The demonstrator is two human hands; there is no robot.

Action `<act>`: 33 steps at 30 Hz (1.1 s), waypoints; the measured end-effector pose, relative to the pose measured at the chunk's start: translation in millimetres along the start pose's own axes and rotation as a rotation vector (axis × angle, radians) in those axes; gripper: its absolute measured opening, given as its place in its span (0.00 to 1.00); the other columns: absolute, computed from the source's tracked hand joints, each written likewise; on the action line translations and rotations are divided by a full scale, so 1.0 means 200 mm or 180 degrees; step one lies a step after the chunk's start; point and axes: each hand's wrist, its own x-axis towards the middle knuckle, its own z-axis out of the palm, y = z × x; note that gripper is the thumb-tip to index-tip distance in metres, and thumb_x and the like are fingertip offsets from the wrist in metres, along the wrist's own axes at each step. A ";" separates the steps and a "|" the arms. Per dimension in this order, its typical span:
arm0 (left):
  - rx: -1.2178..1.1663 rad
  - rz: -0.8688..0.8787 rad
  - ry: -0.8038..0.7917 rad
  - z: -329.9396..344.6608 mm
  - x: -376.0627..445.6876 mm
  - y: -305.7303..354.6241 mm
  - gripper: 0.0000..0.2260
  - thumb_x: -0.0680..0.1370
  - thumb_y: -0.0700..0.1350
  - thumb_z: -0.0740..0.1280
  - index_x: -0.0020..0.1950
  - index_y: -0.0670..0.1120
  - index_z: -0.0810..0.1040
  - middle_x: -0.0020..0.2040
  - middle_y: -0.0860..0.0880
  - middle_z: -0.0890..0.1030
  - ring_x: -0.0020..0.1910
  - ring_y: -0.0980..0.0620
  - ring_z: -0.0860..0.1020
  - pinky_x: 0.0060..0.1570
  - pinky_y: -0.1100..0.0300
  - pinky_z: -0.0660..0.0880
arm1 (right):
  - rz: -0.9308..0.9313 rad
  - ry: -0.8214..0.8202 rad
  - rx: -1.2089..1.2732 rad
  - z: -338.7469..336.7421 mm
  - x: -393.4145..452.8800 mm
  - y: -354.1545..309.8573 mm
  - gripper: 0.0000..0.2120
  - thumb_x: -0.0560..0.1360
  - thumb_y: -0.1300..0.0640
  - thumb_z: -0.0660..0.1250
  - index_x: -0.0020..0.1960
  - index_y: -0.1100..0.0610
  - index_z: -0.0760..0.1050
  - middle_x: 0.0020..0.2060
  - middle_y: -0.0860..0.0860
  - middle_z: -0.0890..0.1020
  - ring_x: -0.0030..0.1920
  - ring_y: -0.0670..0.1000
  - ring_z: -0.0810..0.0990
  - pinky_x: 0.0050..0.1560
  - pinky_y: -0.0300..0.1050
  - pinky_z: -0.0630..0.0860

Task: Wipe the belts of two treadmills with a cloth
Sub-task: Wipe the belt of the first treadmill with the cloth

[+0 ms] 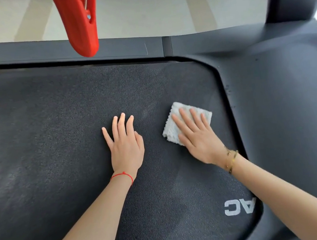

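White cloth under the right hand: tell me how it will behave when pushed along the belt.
The white cloth looks soft and nubby, so it is probably floppy and light. Folded flat under the right hand, it should slide as a pad, though the grainy belt may drag it and bunch its free edges.

White nubbly cloth (187, 121); dark speckled grey belt (57, 141), white lettering; red clip (81, 20), perhaps plastic.
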 end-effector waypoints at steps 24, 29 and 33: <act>-0.0078 -0.0071 -0.0093 -0.02 0.01 -0.01 0.24 0.80 0.44 0.50 0.76 0.43 0.66 0.79 0.46 0.64 0.80 0.45 0.58 0.77 0.35 0.51 | 0.0334 0.0070 -0.0508 -0.15 0.71 0.12 0.27 0.85 0.51 0.44 0.81 0.53 0.42 0.80 0.54 0.47 0.78 0.63 0.48 0.74 0.59 0.47; -0.0014 -0.0057 -0.0141 -0.02 0.02 0.00 0.25 0.80 0.45 0.49 0.76 0.43 0.66 0.78 0.45 0.65 0.80 0.44 0.59 0.76 0.34 0.53 | 0.1153 -0.0108 0.0201 -0.20 0.93 0.08 0.27 0.83 0.48 0.43 0.81 0.48 0.42 0.80 0.51 0.42 0.79 0.62 0.38 0.75 0.62 0.35; 0.0005 -0.0045 -0.0133 -0.01 0.02 -0.01 0.27 0.79 0.47 0.46 0.76 0.43 0.67 0.78 0.46 0.65 0.79 0.45 0.59 0.76 0.34 0.52 | 0.0134 -0.0113 -0.0156 -0.08 0.90 -0.22 0.26 0.84 0.48 0.44 0.81 0.48 0.42 0.81 0.50 0.44 0.79 0.62 0.40 0.75 0.64 0.37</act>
